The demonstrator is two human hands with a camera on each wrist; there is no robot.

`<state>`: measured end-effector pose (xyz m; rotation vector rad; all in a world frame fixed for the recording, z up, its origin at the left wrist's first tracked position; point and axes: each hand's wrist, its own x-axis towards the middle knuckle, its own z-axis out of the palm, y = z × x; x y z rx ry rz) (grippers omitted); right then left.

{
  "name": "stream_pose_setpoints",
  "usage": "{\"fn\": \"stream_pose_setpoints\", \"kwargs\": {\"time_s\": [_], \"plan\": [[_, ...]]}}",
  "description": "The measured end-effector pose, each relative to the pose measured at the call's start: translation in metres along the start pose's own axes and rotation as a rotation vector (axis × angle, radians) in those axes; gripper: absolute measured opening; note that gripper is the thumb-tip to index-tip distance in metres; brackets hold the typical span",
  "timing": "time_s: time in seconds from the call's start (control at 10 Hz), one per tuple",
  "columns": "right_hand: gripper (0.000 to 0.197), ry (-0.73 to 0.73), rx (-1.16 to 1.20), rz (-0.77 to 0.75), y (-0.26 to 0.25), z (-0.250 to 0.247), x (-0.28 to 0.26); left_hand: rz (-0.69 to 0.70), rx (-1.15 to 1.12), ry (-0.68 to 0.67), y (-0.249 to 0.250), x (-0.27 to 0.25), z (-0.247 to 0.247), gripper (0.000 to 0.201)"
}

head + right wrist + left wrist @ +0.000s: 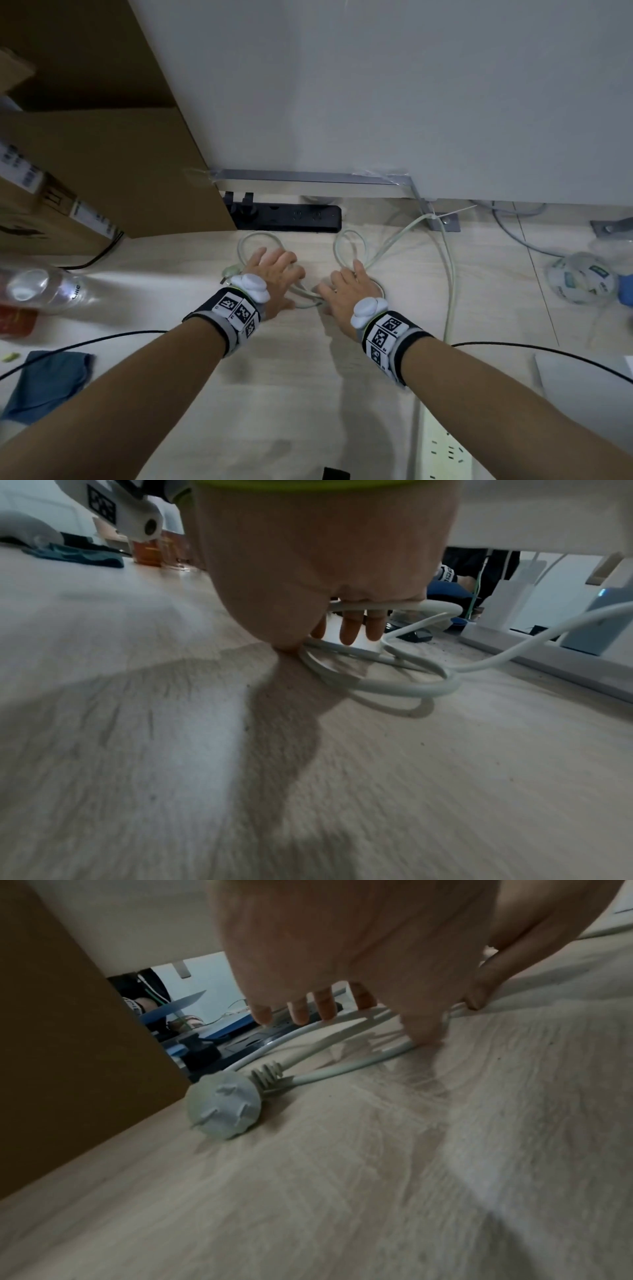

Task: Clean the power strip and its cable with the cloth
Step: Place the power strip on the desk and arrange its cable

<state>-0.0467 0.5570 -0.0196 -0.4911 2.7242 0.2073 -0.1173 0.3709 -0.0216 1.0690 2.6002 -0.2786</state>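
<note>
The white power strip [445, 448] lies on the floor at the bottom edge. Its white cable [448, 291] runs up to loose loops [349, 246] in front of me. The cable's plug [224, 1110] rests on the floor beside the loops, prongs showing. My left hand [274, 274] hangs over the left loop with fingers spread and straight, its thumb tip [424, 1034] on the cable. My right hand [349, 284] is spread over the right loops. A raised strand of cable [428, 605] lies across its straight fingers [351, 631]. The blue cloth [48, 380] lies crumpled at far left, untouched.
A black power strip [291, 216] with plugs in it sits against the white panel. Cardboard boxes [102, 154] stand to the left. A clear bottle [41, 287] is left of my arm. Crumpled plastic packaging [582, 277] lies at right. A metal bracket [438, 219] is bolted to the floor.
</note>
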Motion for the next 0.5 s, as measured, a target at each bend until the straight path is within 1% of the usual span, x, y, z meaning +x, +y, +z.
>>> {"fn": "stream_pose_setpoints", "kwargs": {"time_s": [0.1,0.2,0.3,0.4,0.5], "plan": [[0.032,0.014,0.036,0.008,-0.001,0.0,0.009,-0.034,0.064,0.011,-0.009,0.006,-0.001,0.037],[0.026,0.038,0.119,0.042,0.0,-0.003,0.025,-0.124,0.07,-0.045,-0.024,0.007,-0.001,0.04],[0.042,0.066,0.158,0.014,0.001,-0.009,0.03,-0.167,0.001,-0.128,-0.026,0.007,-0.004,0.055],[0.056,0.145,0.175,-0.041,0.003,-0.012,0.021,-0.117,-0.035,-0.11,-0.012,0.001,-0.014,0.075],[0.05,0.238,0.161,-0.044,0.007,-0.016,0.014,-0.08,-0.031,-0.076,-0.002,0.001,-0.023,0.078]]}}
